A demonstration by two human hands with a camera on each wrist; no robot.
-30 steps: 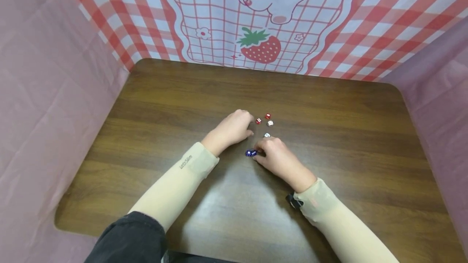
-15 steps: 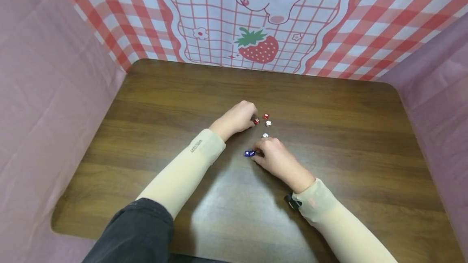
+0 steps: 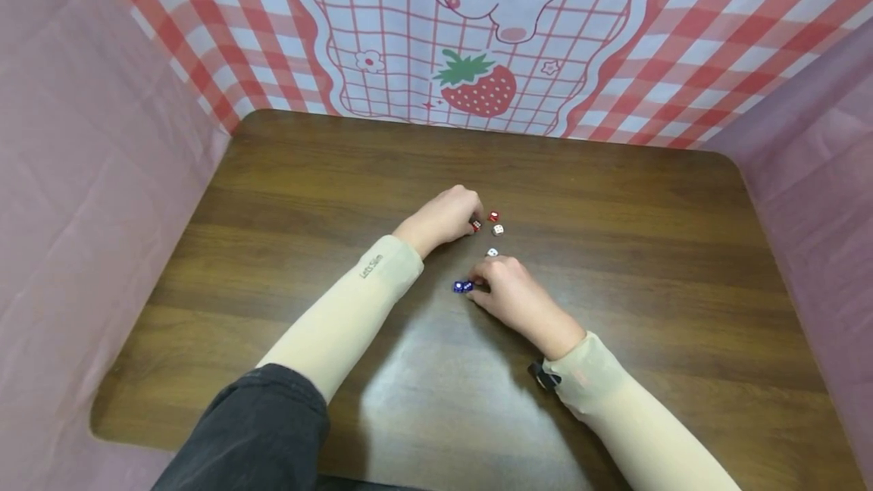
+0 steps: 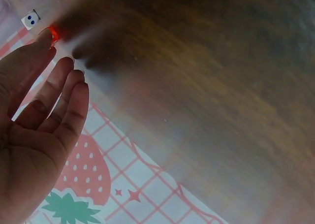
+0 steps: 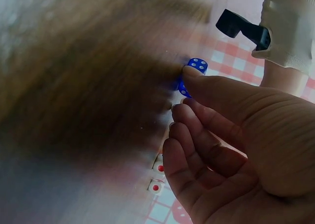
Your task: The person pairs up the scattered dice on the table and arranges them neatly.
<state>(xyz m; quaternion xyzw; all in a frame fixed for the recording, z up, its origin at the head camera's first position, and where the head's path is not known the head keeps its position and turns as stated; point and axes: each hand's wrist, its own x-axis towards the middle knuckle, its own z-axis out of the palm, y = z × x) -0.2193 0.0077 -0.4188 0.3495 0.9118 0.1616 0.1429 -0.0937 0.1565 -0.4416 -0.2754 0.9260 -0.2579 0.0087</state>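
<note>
In the head view, my left hand [image 3: 443,217] pinches a red die [image 3: 476,226] between thumb and index finger. The left wrist view shows that red die [image 4: 53,34] glowing at the fingertips, partly covered by the thumb. My right hand [image 3: 516,295] has its thumb and index finger at the right one of two blue dice [image 3: 467,286], which stand side by side on the table. In the right wrist view the thumb hides part of the blue dice [image 5: 198,64]. The other fingers of both hands are loosely bent.
Between and beyond the hands lie another red die [image 3: 494,216], a white die [image 3: 498,229] and a second white die [image 3: 492,252] near the right knuckles. A checked strawberry cloth [image 3: 409,36] hangs behind the wooden table [image 3: 614,211], with pink cloth at both sides.
My left hand has moved forward and right to the nearer red die and taken it between its fingertips. My right hand has stayed at the blue dice. The view has shifted slightly.
</note>
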